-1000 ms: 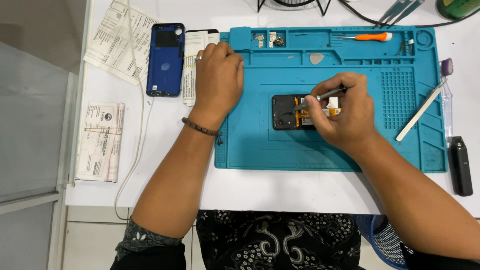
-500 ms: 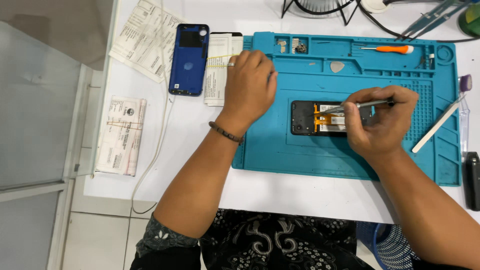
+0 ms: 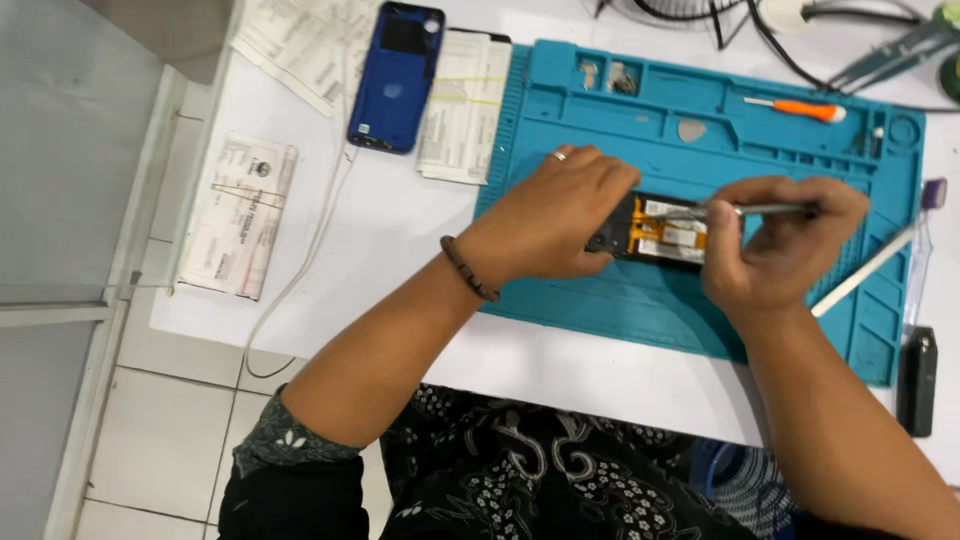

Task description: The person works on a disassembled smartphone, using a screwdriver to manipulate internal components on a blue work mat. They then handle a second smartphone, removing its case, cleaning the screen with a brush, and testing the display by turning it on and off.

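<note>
Seen from above, a person works at a white table on a teal silicone repair mat. An opened smartphone, its orange and white inner parts showing, lies flat near the middle of the mat. The left hand rests on the phone's left end, fingers curled over its edge and pressing it down; a ring sits on one finger and a beaded bracelet circles the wrist. The right hand is clenched around a thin metal tool, held level, its tip pointing left over the phone's open inside.

In the mat's upper tray lie an orange-handled screwdriver and a grey pick. A white rod lies slanted by the mat's right side, and a small black device sits just off the mat on the table. To the left of the mat, well apart from the hands, a blue phone back cover lies among printed paper slips, with a white cable trailing off the table edge.
</note>
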